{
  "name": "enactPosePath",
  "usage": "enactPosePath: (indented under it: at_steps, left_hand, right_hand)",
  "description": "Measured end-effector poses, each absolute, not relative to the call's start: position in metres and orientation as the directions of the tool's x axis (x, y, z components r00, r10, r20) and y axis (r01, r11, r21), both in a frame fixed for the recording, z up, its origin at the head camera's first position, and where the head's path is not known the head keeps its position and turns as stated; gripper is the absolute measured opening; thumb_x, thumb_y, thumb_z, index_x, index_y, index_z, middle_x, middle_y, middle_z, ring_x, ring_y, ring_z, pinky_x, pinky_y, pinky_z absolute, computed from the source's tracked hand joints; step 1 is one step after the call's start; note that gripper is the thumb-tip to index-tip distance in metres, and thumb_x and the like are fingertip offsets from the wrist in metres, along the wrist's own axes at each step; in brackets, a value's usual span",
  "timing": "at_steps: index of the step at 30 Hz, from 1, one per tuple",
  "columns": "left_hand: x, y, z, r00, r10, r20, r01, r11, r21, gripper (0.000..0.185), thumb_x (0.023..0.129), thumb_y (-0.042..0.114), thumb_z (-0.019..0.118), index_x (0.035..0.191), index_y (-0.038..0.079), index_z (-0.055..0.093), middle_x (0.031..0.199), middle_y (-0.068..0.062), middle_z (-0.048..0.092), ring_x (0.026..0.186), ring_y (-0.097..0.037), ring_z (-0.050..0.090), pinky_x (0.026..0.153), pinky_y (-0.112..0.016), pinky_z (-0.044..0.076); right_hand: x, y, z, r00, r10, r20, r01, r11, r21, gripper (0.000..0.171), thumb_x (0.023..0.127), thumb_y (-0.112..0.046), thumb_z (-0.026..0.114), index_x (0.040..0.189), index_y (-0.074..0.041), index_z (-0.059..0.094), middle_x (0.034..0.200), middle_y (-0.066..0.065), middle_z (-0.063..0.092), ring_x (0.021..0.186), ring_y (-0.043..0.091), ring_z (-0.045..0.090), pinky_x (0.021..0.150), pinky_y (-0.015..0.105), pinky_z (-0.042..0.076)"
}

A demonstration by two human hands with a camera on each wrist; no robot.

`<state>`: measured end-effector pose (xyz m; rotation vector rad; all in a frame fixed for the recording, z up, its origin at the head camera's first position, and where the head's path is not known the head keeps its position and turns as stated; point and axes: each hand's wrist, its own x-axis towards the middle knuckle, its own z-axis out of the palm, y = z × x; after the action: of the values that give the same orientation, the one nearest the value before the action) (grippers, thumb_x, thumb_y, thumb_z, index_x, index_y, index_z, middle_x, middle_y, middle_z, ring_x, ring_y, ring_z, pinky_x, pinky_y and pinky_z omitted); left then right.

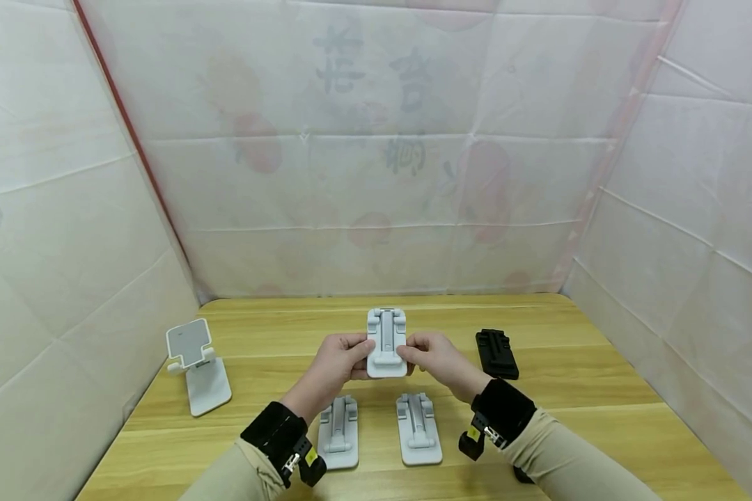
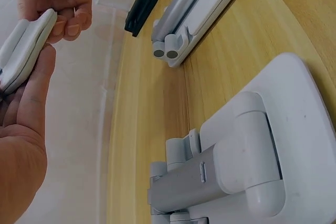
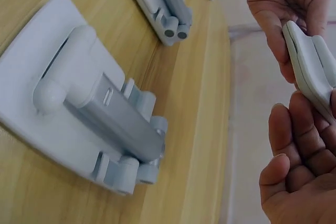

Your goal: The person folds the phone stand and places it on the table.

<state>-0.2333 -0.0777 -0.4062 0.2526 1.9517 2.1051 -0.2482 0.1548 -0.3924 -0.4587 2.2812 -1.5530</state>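
Observation:
A folded white phone stand [image 1: 386,344] is held up over the table between both hands, its hinged side facing me. My left hand [image 1: 341,358] grips its left edge, thumb on the front and fingers behind. My right hand [image 1: 437,356] pinches the right edge, thumb on the front. In the left wrist view the held stand [image 2: 27,51] shows edge-on between the hands. Below them on the table lie two more folded white stands, a left one [image 1: 338,433] and a right one [image 1: 419,429], hinges toward the back.
At the far left an unfolded white stand [image 1: 205,386] stands with its grey plate raised. To the right lies a folded black stand [image 1: 497,354]. Another black object [image 1: 523,475] is mostly hidden under the right sleeve. White sheeting [image 1: 376,257] walls the wooden table on three sides.

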Motion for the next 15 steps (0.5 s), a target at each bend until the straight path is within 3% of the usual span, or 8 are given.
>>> enactPosePath:
  at_steps: [6,15]
  left_hand:
    - [-0.2341,-0.0783,-0.4050,-0.945,0.322,-0.059,-0.092,-0.088,0.992,0.040,0.107,0.022,0.056,0.135,-0.006,0.061,0.112,-0.020,0.074,0.094,-0.025,0.076,0.085,-0.037,0.065]
    - [-0.2362,-0.0826,-0.4055,-0.934,0.350,-0.069,-0.120,-0.126,0.985,0.043,0.107,0.025,0.055,0.138,-0.005,0.059,0.115,-0.022,0.073,0.095,-0.029,0.076,0.087,-0.041,0.064]
  right_hand:
    - [-0.2498,0.1535,-0.3919,-0.881,-0.461,-0.108,-0.032,0.284,-0.958,0.031,0.106,-0.033,0.058,0.098,-0.003,0.063,0.084,0.005,0.065,0.082,0.020,0.054,0.077,0.033,0.044]
    - [-0.2521,0.1551,-0.3922,-0.872,-0.476,-0.114,0.007,0.222,-0.975,0.032,0.107,-0.032,0.056,0.101,-0.002,0.063,0.085,0.005,0.063,0.083,0.022,0.054,0.082,0.034,0.044]
